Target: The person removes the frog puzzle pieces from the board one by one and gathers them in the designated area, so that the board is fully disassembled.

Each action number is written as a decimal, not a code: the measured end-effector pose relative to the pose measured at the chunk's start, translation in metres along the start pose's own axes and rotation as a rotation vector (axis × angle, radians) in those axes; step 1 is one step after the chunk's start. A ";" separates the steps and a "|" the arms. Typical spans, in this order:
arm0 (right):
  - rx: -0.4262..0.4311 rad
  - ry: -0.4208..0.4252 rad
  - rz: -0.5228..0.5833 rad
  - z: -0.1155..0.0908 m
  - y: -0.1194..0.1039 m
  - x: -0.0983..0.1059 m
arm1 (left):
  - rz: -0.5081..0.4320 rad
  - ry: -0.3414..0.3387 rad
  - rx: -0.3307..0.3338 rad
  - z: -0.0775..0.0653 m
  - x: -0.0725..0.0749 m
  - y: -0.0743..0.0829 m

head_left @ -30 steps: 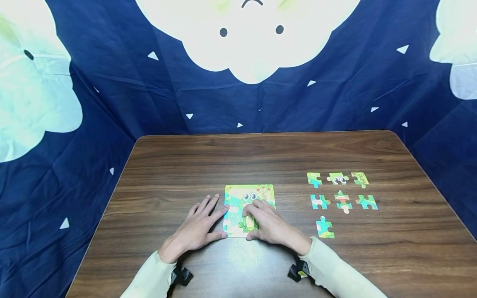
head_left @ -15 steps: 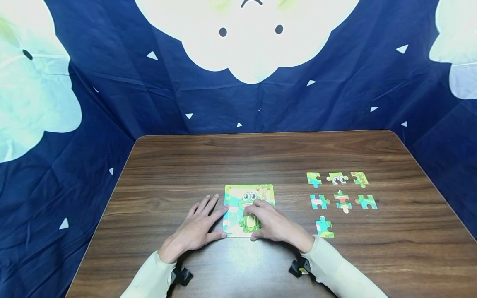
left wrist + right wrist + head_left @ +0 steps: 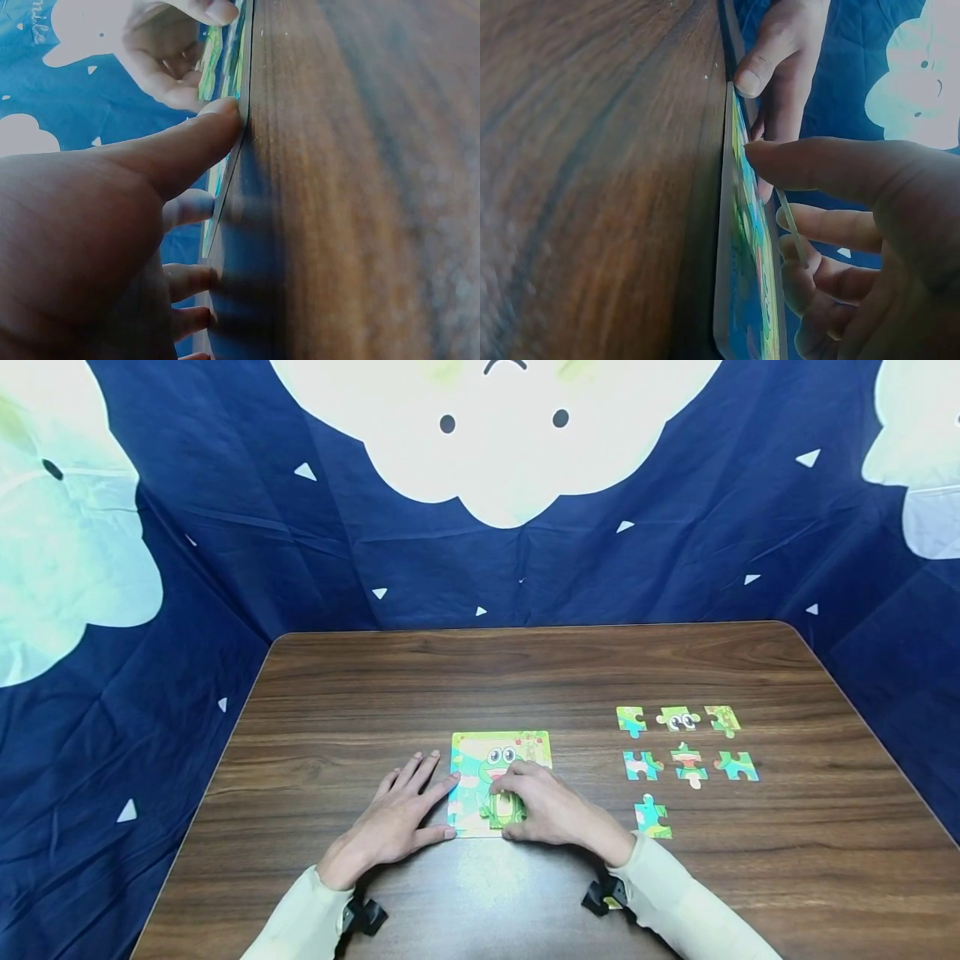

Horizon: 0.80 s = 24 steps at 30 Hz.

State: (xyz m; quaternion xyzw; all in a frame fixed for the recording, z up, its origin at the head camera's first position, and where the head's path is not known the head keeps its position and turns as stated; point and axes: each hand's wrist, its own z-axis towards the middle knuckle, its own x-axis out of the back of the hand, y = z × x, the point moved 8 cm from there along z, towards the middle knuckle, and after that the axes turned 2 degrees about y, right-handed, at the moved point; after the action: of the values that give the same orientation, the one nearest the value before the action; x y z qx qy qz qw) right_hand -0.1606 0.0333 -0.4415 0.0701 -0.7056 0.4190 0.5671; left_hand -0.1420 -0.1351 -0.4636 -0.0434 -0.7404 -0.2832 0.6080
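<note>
A square puzzle board [image 3: 467, 745] printed with a green frog lies on the table in front of me. My left hand [image 3: 390, 818] rests with spread fingers at the board's left side, its thumb and index finger touching the edge. Over the lower right of the board, my right hand [image 3: 551, 806] pinches a thin green puzzle piece [image 3: 211, 64] between thumb and curled fingers. In the right wrist view this puzzle piece [image 3: 793, 229] shows edge-on, tilted above the board. My right hand covers part of the picture.
To the right lie several loose puzzle pieces in rows, among them one with eyes [image 3: 678, 720], one with a red mouth [image 3: 689, 762] and a blue-yellow corner piece [image 3: 652, 818]. A blue cloth with white clouds hangs behind the wooden table [image 3: 375, 685].
My right hand has shifted slightly to the right over the board, its thumb moving along the near edge. The left hand and the loose pieces have stayed put.
</note>
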 end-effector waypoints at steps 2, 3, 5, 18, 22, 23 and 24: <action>0.005 0.008 0.011 0.000 0.000 0.001 | 0.001 0.000 -0.001 0.000 0.000 0.000; 0.008 0.012 0.018 -0.001 -0.001 0.001 | 0.001 0.000 -0.002 0.000 0.000 0.000; 0.017 0.020 0.031 -0.001 -0.002 0.003 | 0.001 0.000 -0.001 0.000 0.000 0.000; 0.026 0.036 0.126 -0.012 0.001 0.021 | -0.004 -0.009 0.011 0.000 0.001 -0.001; 0.020 0.052 0.144 -0.019 0.007 0.028 | -0.007 -0.004 0.009 -0.001 0.001 -0.001; 0.022 0.059 0.142 -0.021 0.009 0.030 | -0.007 -0.002 0.008 -0.001 0.001 -0.001; 0.022 0.064 0.139 -0.023 0.011 0.032 | -0.007 -0.001 0.008 -0.001 0.001 -0.001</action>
State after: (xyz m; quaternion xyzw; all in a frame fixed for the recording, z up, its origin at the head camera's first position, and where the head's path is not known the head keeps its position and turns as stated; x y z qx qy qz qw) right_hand -0.1607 0.0678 -0.4198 0.0136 -0.6855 0.4673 0.5582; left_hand -0.1414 -0.1366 -0.4623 -0.0386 -0.7420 -0.2826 0.6067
